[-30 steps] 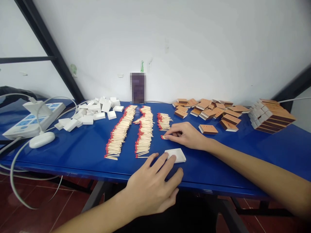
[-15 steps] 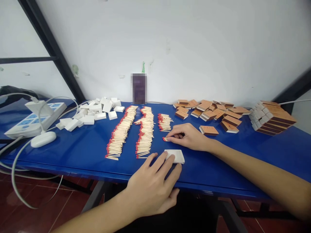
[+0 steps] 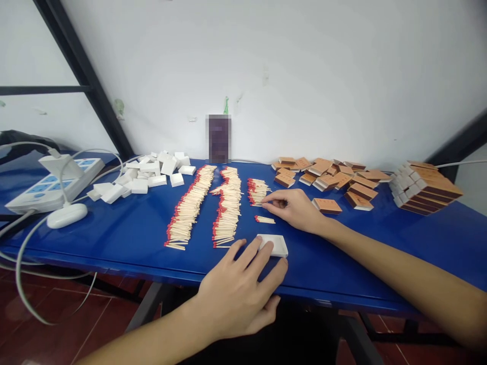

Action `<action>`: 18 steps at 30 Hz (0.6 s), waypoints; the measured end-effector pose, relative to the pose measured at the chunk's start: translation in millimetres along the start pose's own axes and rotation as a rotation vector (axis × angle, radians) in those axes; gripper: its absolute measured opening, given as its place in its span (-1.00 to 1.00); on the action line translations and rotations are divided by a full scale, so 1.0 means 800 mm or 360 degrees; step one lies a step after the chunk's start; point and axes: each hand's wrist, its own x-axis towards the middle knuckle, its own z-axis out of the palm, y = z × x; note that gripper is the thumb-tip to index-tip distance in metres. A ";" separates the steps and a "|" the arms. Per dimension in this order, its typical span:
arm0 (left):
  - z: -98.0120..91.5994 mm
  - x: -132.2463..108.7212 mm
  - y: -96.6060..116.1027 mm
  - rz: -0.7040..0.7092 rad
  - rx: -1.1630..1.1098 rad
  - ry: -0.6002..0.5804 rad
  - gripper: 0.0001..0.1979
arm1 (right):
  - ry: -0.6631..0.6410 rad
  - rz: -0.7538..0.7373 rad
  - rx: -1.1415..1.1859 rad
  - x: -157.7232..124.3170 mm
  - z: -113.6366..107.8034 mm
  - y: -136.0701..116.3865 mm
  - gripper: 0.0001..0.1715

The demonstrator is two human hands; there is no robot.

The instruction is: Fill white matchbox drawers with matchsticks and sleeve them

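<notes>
Nearly closed, right grip (image 3: 299, 209) touches match pile (image 3: 255, 190).

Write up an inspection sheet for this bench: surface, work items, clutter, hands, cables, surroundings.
Surface: blue table, matches and boxes across it.
Work items: white tray near front edge; small match bundle loose behind it; short match pile; two long match rows.
Clutter: white tray heap; loose brown matchboxes; stacked matchboxes; blurred dark object at wall.
Hands: left hand open, fingers on the tray; right hand fingertips at the short pile, grip unclear.
Cables: power strip with white cables hanging off the edge.
Surroundings: white wall, black frame bars, red tiled floor.
</notes>
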 end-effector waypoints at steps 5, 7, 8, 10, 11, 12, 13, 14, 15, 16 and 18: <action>-0.001 0.001 -0.001 -0.0002 -0.0007 0.0003 -0.53 | -0.0036 -0.0059 -0.0081 0.007 0.006 0.004 -0.75; -0.001 0.002 -0.001 0.0003 -0.0008 0.0011 -0.54 | -0.0036 -0.0066 -0.0085 0.007 0.007 0.004 -0.75; -0.001 0.002 -0.001 0.0004 -0.0005 0.0017 -0.55 | -0.0036 -0.0063 -0.0081 0.006 0.007 0.004 -0.76; -0.001 0.002 -0.001 0.0008 0.0000 0.0025 -0.56 | -0.0040 -0.0040 -0.0060 0.006 0.006 0.004 -0.78; 0.000 0.001 0.000 0.0009 0.0002 0.0027 -0.56 | -0.0047 -0.0018 -0.0042 0.005 0.006 0.004 -0.79; 0.000 0.001 0.000 0.0012 0.0002 0.0028 -0.56 | -0.0059 0.0008 -0.0019 0.005 0.005 0.004 -0.80; 0.000 0.001 0.000 0.0014 0.0003 0.0027 -0.56 | -0.0074 0.0032 0.0009 0.005 0.005 0.004 -0.81; 0.000 0.001 0.000 0.0015 0.0005 0.0026 -0.56 | -0.0091 0.0053 0.0037 0.004 0.005 0.004 -0.82; 0.000 0.001 0.000 0.0017 0.0006 0.0026 -0.57 | -0.0105 0.0067 0.0064 0.004 0.005 0.004 -0.82; 0.000 0.000 0.000 0.0016 0.0007 0.0026 -0.57 | -0.0119 0.0073 0.0086 0.004 0.005 0.004 -0.81; 0.000 0.000 0.000 0.0016 0.0004 0.0024 -0.57 | -0.0137 0.0064 0.0110 0.003 0.005 0.005 -0.80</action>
